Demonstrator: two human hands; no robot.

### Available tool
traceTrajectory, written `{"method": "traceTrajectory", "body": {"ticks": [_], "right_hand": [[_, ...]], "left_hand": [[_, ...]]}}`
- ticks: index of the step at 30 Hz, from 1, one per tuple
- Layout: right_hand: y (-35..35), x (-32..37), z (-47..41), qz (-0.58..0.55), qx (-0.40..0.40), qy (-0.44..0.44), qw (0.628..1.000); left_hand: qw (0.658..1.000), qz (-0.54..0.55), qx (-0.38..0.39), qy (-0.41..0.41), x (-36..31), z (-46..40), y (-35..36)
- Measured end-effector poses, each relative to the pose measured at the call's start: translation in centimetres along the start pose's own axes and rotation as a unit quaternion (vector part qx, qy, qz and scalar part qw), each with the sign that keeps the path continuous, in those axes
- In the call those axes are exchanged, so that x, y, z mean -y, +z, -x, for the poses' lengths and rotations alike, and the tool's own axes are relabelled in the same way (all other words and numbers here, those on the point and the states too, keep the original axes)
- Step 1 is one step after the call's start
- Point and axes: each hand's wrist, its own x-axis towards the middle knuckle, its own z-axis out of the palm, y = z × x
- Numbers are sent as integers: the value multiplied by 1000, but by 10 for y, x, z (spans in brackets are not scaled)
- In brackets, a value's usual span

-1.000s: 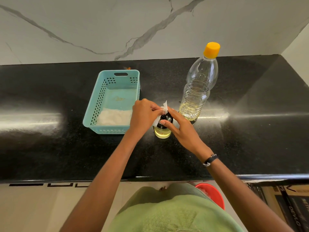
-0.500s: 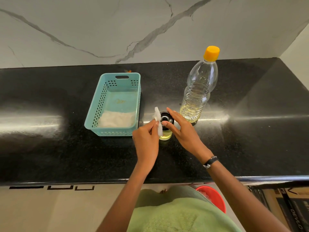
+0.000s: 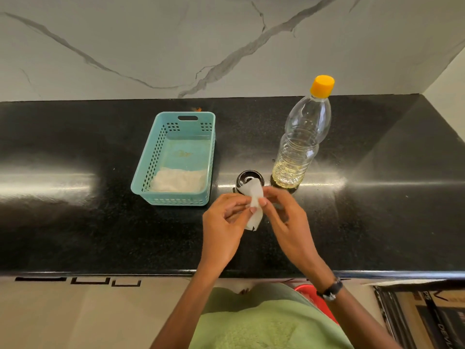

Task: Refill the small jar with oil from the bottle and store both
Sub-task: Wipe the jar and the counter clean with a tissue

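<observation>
Counter (image 3: 75,222): black polished stone, glare bands left and right, front edge near the person.

Basket (image 3: 161,157): teal, perforated, handle slot at the far end; white cloth or paper (image 3: 177,181) lies in its near end. Otherwise empty.

Left hand (image 3: 224,222): fingers closed in a pinch on a tissue (image 3: 254,205), held above the counter.

Jar (image 3: 249,178): small, dark top, upright between basket and bottle, just beyond the hands; its body is hidden by the tissue. No hand touches it.

Right hand (image 3: 286,220): fingertips pinch the same tissue from the other side. Watch on the wrist.

Bottle (image 3: 299,144): clear plastic, yellow cap (image 3: 322,85) on, upright beside the jar, oil low in it.

Step, judged: pouring done, wiping or tidying under way. Next: put the tissue down, then lift jar and bottle into storage, probably the basket, kept upright.

Room: marble-veined wall behind; corner at right; red bucket (image 3: 314,298) and carton (image 3: 427,318) below the counter.
</observation>
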Motion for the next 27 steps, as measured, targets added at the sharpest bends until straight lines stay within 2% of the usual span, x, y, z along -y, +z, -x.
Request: {"method": "traceTrajectory", "body": {"ticks": [2,5,8,10,12,14,17,21,23,27], "right_hand": [[0,-4,11,-21,24,10,999],[-8,-8,7,0,-14,17,1000],[-22,3,-15,34,-90,-11,995],[-29,17,-35,69,-107,-64,990],[-28,25,-55,128,-58,-126,982],[-23,22,-73,216,41,-175,960],[-16,11,-82,340,159,-187,908],[-14,18,-91,390,242,-198,866],[-9,23,-99,440,252,-195,839],[4,28,-100,515,208,-152,818]], "left_hand": [[1000,3,29,-3,1,4,3],[998,21,57,-25,0,3,1],[999,-1,34,-25,-3,-9,-9],[999,-27,12,-19,-3,-23,-18],[998,-61,24,-21,-2,-38,-22],[993,-107,53,-21,1,-50,-20],[988,-132,80,-7,4,-59,-13],[986,-138,94,6,5,-67,-9],[985,-146,96,10,5,-70,-9],[981,-169,96,14,8,-71,-8]]}}
